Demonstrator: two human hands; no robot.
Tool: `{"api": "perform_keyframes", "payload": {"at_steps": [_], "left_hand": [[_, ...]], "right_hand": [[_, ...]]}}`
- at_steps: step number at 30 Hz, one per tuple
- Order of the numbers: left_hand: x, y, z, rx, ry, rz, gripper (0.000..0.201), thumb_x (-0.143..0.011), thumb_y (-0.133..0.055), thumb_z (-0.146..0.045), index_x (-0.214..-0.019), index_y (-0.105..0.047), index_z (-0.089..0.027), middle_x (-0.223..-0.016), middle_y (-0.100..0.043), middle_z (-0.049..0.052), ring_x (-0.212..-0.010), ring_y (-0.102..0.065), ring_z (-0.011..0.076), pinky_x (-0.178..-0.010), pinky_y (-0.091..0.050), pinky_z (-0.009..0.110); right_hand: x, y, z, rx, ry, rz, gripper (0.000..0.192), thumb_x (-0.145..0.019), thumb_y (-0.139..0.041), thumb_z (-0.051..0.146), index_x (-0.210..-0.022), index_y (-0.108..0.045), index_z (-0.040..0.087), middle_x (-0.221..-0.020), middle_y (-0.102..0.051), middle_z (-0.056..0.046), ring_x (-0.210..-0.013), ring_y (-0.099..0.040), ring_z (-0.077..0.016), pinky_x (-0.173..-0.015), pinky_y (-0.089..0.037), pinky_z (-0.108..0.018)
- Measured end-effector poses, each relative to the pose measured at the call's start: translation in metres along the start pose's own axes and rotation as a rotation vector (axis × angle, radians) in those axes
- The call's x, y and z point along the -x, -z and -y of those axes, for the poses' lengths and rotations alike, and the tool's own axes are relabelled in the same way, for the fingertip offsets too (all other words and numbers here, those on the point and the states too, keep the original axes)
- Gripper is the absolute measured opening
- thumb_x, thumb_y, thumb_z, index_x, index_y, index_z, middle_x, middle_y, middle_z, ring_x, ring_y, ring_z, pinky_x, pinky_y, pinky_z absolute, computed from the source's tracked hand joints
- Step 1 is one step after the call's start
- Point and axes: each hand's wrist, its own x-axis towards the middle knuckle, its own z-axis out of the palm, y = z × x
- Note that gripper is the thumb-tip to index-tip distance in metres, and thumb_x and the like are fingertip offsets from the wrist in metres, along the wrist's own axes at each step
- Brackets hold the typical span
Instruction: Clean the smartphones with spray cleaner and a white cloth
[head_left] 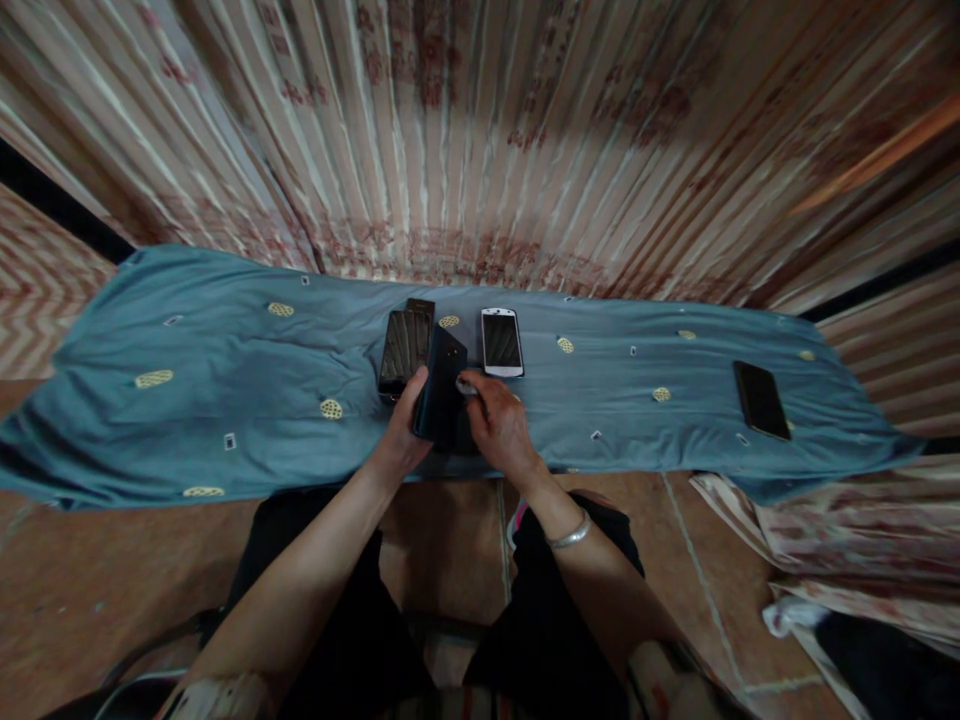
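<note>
My left hand [406, 432] grips a dark smartphone [442, 375] by its lower left edge, tilted up above the cloth. The phone's back, with a small camera spot near the top, faces me. At the phone's right edge, my right hand [496, 420] is closed, its fingertips pinching a small greyish-white bit [466, 386] that is too small to name. Just behind my left hand lie a black phone with a glossy screen [401, 348] and a dark flat object [422, 305] partly under it. A white phone [502, 342] rests face up beyond my right hand.
A blue cloth with yellow pineapple prints [255, 385] covers the long, narrow surface. Another black phone [762, 400] lies far right. Pleated patterned curtains [465, 150] hang directly behind. Below are my knees and a tiled floor [694, 560], with fabric [862, 540] at the right.
</note>
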Motion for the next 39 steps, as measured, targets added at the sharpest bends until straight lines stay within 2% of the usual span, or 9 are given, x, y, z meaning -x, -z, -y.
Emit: {"api": "perform_keyframes", "payload": {"at_steps": [4, 10, 16, 24, 29, 34, 39], "left_hand": [[0.001, -0.002, 0.0, -0.014, 0.013, -0.013, 0.028, -0.102, -0.062, -0.036, -0.094, -0.08, -0.016, -0.09, -0.083, 0.004, -0.101, -0.079, 0.0242, -0.098, -0.06, 0.033], [-0.003, 0.004, -0.002, 0.014, -0.008, -0.04, 0.03, -0.105, -0.057, -0.034, -0.099, -0.08, -0.015, -0.089, -0.083, 0.004, -0.092, -0.079, 0.0191, -0.094, -0.061, 0.029], [-0.006, 0.007, 0.002, 0.042, -0.024, -0.037, 0.025, -0.096, -0.071, -0.039, -0.1, -0.08, -0.016, -0.092, -0.083, 0.004, -0.095, -0.079, 0.0217, -0.096, -0.061, 0.031], [-0.003, 0.003, 0.0, -0.012, -0.024, -0.024, 0.028, -0.103, -0.061, -0.035, -0.094, -0.08, -0.016, -0.081, -0.079, 0.002, -0.087, -0.077, 0.0187, -0.094, -0.059, 0.029], [-0.002, 0.001, -0.002, -0.007, -0.029, -0.033, 0.035, -0.106, -0.055, -0.035, -0.09, -0.079, -0.014, -0.082, -0.08, 0.004, -0.09, -0.077, 0.0192, -0.091, -0.059, 0.028], [0.0, -0.003, 0.001, -0.001, -0.023, -0.02, 0.03, -0.103, -0.06, -0.035, -0.09, -0.08, -0.016, -0.085, -0.082, 0.004, -0.096, -0.079, 0.0212, -0.096, -0.059, 0.03], [0.0, -0.002, 0.005, 0.0, -0.011, -0.009, 0.027, -0.102, -0.063, -0.035, -0.091, -0.08, -0.017, -0.085, -0.082, 0.003, -0.099, -0.078, 0.023, -0.098, -0.059, 0.032]], "right_hand": [[0.0, 0.001, 0.0, -0.002, -0.002, 0.004, 0.043, -0.098, -0.048, 0.009, -0.134, -0.067, 0.02, -0.122, -0.08, -0.013, -0.113, -0.074, -0.0266, -0.102, -0.062, -0.046], [0.001, 0.004, 0.005, -0.037, 0.003, 0.077, 0.042, -0.099, -0.048, 0.011, -0.135, -0.068, 0.019, -0.12, -0.08, -0.013, -0.11, -0.074, -0.0273, -0.102, -0.062, -0.046], [0.0, 0.005, 0.006, -0.044, 0.005, 0.06, 0.04, -0.099, -0.048, 0.011, -0.134, -0.067, 0.02, -0.12, -0.08, -0.013, -0.11, -0.075, -0.0273, -0.102, -0.062, -0.046], [0.001, 0.003, 0.008, -0.005, 0.024, 0.026, 0.042, -0.098, -0.047, 0.008, -0.133, -0.066, 0.021, -0.121, -0.08, -0.011, -0.112, -0.074, -0.0254, -0.103, -0.062, -0.045], [0.001, 0.006, 0.012, -0.053, 0.062, 0.048, 0.039, -0.098, -0.049, 0.009, -0.131, -0.067, 0.02, -0.117, -0.081, -0.011, -0.107, -0.075, -0.0246, -0.099, -0.063, -0.042], [0.001, 0.005, 0.008, -0.041, 0.004, 0.052, 0.041, -0.099, -0.048, 0.01, -0.134, -0.066, 0.022, -0.122, -0.08, -0.011, -0.114, -0.074, -0.0253, -0.104, -0.061, -0.045], [0.002, 0.007, 0.007, -0.046, 0.024, 0.038, 0.043, -0.1, -0.048, 0.01, -0.137, -0.066, 0.021, -0.125, -0.079, -0.012, -0.117, -0.073, -0.0269, -0.105, -0.061, -0.047]]}}
